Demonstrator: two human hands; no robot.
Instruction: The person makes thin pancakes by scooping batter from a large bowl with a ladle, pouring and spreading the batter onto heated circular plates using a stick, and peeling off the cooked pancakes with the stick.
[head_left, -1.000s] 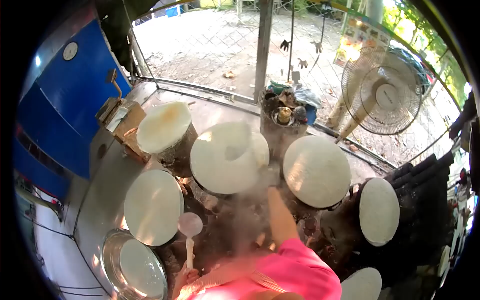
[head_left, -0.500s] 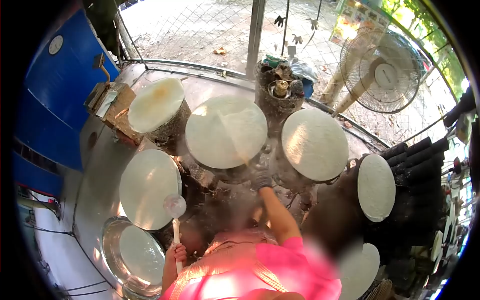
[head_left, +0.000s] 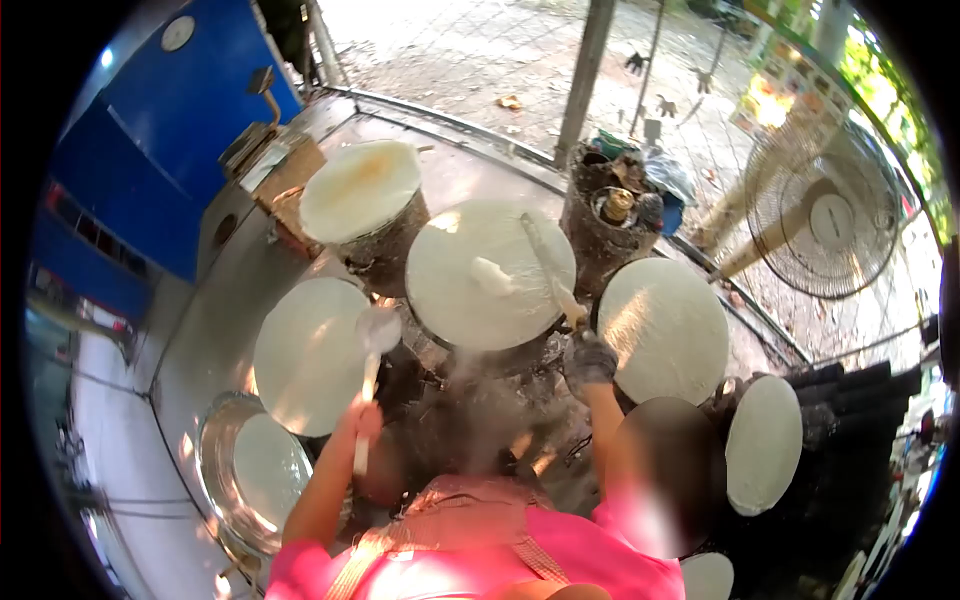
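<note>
My bare left hand (head_left: 366, 420) is closed around the light handle of a ladle (head_left: 380, 330). The ladle's round bowl hangs by the right edge of the left pale disc (head_left: 308, 355). On my right hand (head_left: 590, 362) is a dark glove, its fingers wrapped round the end of a long, flat wooden spatula (head_left: 543, 258). That blade reaches over the right part of the middle pale disc (head_left: 445, 290). A white, raised patch (head_left: 492, 277) shows on this disc; whether it is batter or a fold, I cannot tell. Haze drifts in front of the disc.
More pale discs lie at the back left (head_left: 362, 190), right (head_left: 665, 330) and far right (head_left: 764, 445). A metal basin (head_left: 215, 465) of white liquid stands lower left. Behind are a cluttered drum stand (head_left: 590, 215), a fan (head_left: 825, 215) and a wire fence.
My view has tilted and shifted. The left hand has lifted the ladle forward. The spatula has swung to the right side of the middle disc, and a raised white patch now shows there.
</note>
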